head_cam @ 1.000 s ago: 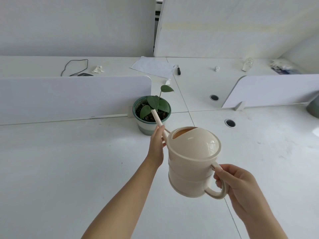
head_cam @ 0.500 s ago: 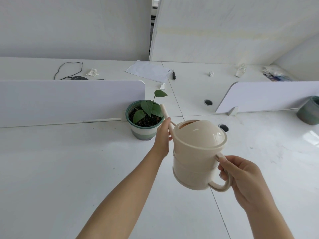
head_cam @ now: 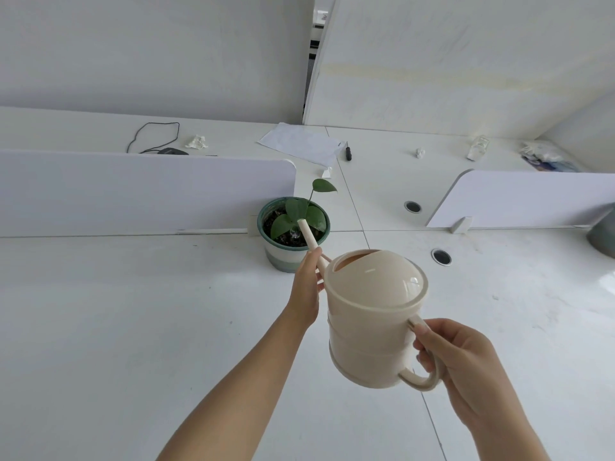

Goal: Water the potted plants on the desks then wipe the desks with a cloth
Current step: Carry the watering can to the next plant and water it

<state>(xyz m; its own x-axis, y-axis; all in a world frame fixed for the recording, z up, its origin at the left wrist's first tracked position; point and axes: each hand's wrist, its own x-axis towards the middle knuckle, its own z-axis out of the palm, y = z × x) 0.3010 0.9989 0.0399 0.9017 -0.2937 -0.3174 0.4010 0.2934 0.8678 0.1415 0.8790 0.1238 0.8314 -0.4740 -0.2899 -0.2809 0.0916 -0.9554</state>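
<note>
White desks [head_cam: 133, 327] on every side, split by low pale panels [head_cam: 133, 191], with a sheet of paper [head_cam: 299, 144] and a cable [head_cam: 156, 134] on the far one. Cream watering can [head_cam: 372, 327] up in front, tipped further forward than half a second ago. Spout [head_cam: 307, 236] back over the soil of the potted plant [head_cam: 316, 216], after hanging just right of the pot half a second before; a glint at the tip, probably water running out. Meaning for the task: watering of this first plant under way again, likely near its end. Second pot [head_cam: 604, 234] at the right edge, well apart and not yet reached; no cloth in sight, wiping yet to start. Right hand [head_cam: 466, 367] curled round the handle [head_cam: 422, 382], thumb pressed along its top, fingers through the loop. Left hand [head_cam: 306, 287] at the base of the spout, fingers close together and wrapped round it, steadying the pour; fingertips hidden behind the can.
</note>
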